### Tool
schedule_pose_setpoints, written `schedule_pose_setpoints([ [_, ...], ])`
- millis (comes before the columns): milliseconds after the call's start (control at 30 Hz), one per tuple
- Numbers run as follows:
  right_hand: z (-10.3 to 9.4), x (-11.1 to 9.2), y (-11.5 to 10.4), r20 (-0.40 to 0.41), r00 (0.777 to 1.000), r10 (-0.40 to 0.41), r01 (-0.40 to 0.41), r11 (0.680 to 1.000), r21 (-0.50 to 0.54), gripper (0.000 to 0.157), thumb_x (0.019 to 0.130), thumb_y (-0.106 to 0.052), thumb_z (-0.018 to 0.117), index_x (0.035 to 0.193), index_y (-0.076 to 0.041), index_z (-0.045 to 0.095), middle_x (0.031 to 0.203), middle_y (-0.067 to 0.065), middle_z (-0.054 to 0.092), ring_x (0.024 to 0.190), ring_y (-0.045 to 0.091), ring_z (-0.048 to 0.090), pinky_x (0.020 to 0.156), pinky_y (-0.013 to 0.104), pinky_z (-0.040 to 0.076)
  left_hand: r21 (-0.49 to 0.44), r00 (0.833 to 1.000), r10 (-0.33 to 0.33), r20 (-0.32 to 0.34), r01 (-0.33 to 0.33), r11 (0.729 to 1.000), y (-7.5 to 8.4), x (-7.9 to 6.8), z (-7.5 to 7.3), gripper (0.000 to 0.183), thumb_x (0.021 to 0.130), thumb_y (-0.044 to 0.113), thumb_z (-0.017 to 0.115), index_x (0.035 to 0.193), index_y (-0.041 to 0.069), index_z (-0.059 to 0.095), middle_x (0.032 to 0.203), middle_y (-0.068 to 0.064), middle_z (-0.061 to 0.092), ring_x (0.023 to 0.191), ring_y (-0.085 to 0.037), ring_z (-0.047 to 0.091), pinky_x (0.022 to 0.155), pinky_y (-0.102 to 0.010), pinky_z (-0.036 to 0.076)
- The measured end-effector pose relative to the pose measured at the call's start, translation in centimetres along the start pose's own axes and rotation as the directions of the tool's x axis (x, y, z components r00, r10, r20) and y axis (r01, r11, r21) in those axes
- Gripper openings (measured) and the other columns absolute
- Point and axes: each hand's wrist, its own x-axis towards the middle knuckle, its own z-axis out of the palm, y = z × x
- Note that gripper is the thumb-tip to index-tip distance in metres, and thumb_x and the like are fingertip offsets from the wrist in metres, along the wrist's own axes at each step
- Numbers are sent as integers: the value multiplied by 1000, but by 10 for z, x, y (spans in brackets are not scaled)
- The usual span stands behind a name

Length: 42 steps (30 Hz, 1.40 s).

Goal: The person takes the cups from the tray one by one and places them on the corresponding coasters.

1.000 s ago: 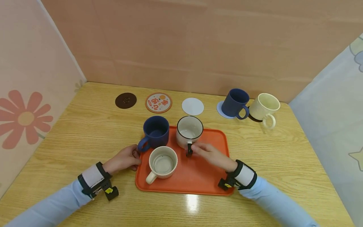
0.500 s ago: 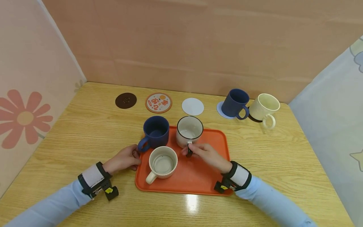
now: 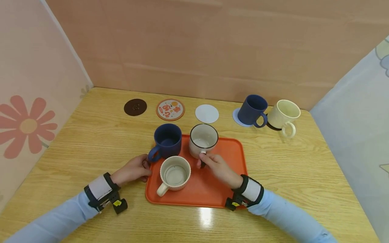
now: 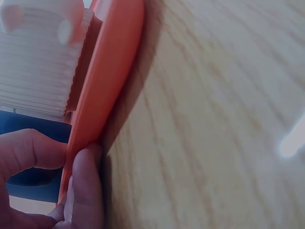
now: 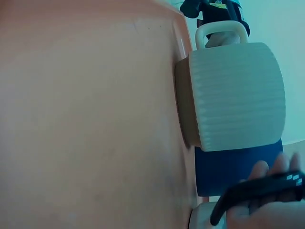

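Note:
My right hand (image 3: 221, 169) holds a white mug with a black rim (image 3: 203, 137) by its black handle (image 5: 257, 190). The thumb lies on top of the handle, and other fingers show behind it in the right wrist view. This mug stands on the back part of a red tray (image 3: 209, 192). At the tray's left side my left hand (image 3: 133, 170) pinches the rim between thumb and fingers, clearest in the left wrist view. Close to that hand are a dark blue mug (image 3: 167, 143) and a cream ribbed mug (image 3: 175, 173), both upright on the tray.
Along the back of the table lie a brown coaster (image 3: 135, 107), a patterned coaster (image 3: 170, 109) and a white coaster (image 3: 207, 113). Farther right, another blue mug (image 3: 251, 109) stands on a pale blue coaster (image 3: 237, 120), beside a pale yellow mug (image 3: 279, 116) on a dark coaster.
My right hand has shifted a little left and its fingers have closed round the black handle, with the wrist coming inward. The left hand and the mugs have stayed in place.

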Motion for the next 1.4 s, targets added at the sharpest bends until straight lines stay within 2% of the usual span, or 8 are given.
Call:
schedule_pose_setpoints([
  [133, 0, -1, -2, -35, 999, 9, -9, 1000, -1, 41, 99, -21, 33, 84, 11, 53, 81, 8, 53, 80, 18, 48, 78, 27, 41, -5, 1000, 3, 3, -3, 1000, 1, 0, 0, 35, 73, -1, 58, 103, -11, 44, 73, -8, 49, 59, -15, 53, 56, -29, 51],
  [433, -2, -6, -4, -57, 998, -16, 14, 999, -28, 39, 101, -20, 27, 82, 7, 47, 78, 6, 44, 80, 20, 43, 76, 31, 37, 1, 1000, 13, 1, -13, 1000, 1, -2, 0, 33, 73, -1, 57, 101, -10, 44, 73, -8, 50, 59, -15, 53, 55, -29, 50],
  [700, -4, -6, -3, -112, 991, -68, 80, 990, 112, 39, 101, -20, 24, 77, 9, 36, 76, 7, 34, 75, 19, 35, 71, 29, 28, 8, 1000, 15, -1, -15, 1000, -1, 0, 0, 32, 72, -1, 57, 100, -10, 44, 72, -8, 50, 58, -15, 54, 55, -29, 50],
  [933, -11, -4, -5, -138, 971, -195, 215, 965, 153, 33, 99, -15, 25, 74, 4, 34, 74, 6, 31, 72, 14, 33, 67, 28, 25, 9, 1000, 14, -2, -14, 1000, -1, 0, 0, 33, 72, -1, 57, 101, -11, 44, 72, -8, 51, 59, -15, 54, 56, -29, 50],
  [1000, -14, -2, -9, -138, 963, -231, 253, 953, 169, 33, 100, -14, 24, 74, 6, 32, 74, 8, 29, 73, 16, 31, 67, 29, 24, 7, 1000, 9, -7, -9, 1000, -1, -1, 0, 33, 72, -1, 58, 101, -11, 45, 72, -8, 50, 59, -15, 53, 56, -29, 50],
  [1200, -23, 2, -24, -163, 957, -238, 271, 936, 225, 31, 100, -13, 23, 76, 5, 31, 77, 12, 26, 76, 18, 30, 70, 30, 23, 7, 1000, 13, -8, -13, 1000, 0, -1, 2, 35, 71, -1, 58, 102, -11, 44, 72, -8, 50, 58, -14, 53, 55, -29, 50],
  [1400, -28, 6, -25, -208, 950, -234, 286, 920, 270, 30, 100, -12, 22, 76, 2, 32, 76, 10, 28, 75, 17, 31, 71, 29, 24, 8, 1000, 19, -11, -19, 1000, 0, -2, 2, 35, 71, -2, 58, 102, -11, 45, 72, -8, 50, 58, -14, 53, 55, -29, 50],
])
